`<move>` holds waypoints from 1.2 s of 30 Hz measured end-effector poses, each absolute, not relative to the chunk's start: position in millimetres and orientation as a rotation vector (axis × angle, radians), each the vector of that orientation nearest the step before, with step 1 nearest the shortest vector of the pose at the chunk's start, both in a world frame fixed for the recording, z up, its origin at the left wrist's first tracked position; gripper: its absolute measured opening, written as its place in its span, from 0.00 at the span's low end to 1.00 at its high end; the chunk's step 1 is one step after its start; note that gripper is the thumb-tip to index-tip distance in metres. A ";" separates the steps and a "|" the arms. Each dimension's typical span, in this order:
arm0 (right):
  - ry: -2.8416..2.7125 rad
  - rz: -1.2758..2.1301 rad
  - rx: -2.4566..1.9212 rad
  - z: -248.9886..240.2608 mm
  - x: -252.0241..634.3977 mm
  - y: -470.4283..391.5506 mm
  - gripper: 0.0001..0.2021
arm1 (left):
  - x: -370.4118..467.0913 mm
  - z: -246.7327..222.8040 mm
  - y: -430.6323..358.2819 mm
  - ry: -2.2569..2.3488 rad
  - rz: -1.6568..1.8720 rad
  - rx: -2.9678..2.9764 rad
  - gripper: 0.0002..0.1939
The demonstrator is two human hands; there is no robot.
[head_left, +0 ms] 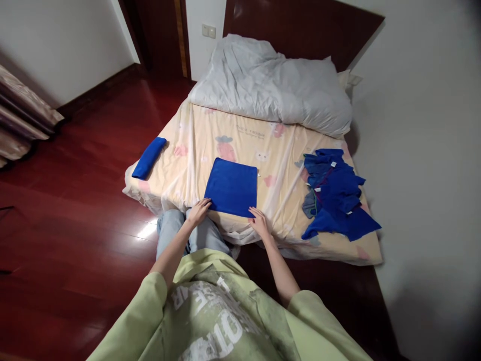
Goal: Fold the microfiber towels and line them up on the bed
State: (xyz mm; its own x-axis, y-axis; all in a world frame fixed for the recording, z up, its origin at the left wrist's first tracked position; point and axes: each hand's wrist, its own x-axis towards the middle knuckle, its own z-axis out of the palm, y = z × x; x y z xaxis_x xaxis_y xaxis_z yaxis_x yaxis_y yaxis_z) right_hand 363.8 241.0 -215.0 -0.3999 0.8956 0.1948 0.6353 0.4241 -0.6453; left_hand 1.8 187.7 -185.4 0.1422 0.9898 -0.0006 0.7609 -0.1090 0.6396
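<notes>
A blue cloth [233, 186] lies flat as a near-square on the bed, at its front edge. My left hand [199, 211] is at the cloth's near left corner, its fingers close together and touching the corner. At the near right corner, my right hand [259, 222] has its fingertips on the cloth's edge, with the thumb lower. Whether either hand pinches the fabric is too small to tell. A rolled or folded blue cloth [149, 158] rests at the bed's left edge. To the right lies a loose pile of blue cloths [335, 193] with small white tags.
The bed [278, 150] has a patterned yellow sheet under a thin translucent cover. A grey-white quilt [270, 85] is bunched at the headboard [300, 25]. Walls stand behind and to the right; a curtain [22, 120] hangs at the far left over a red floor [93, 200].
</notes>
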 end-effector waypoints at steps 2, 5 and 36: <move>-2.146 0.626 -1.304 -217.2 363.5 242.9 0.30 | -1.0 -187.4 190.3 1.685 0.526 1.997 0.29; -2.130 0.574 -1.335 -219.3 361.2 244.6 0.29 | -3.3 -188.8 191.2 1.709 0.439 2.073 0.31; -1.391 0.810 -1.481 -222.3 346.9 290.2 0.25 | 3.6 -199.5 242.8 1.964 1.203 1.316 0.13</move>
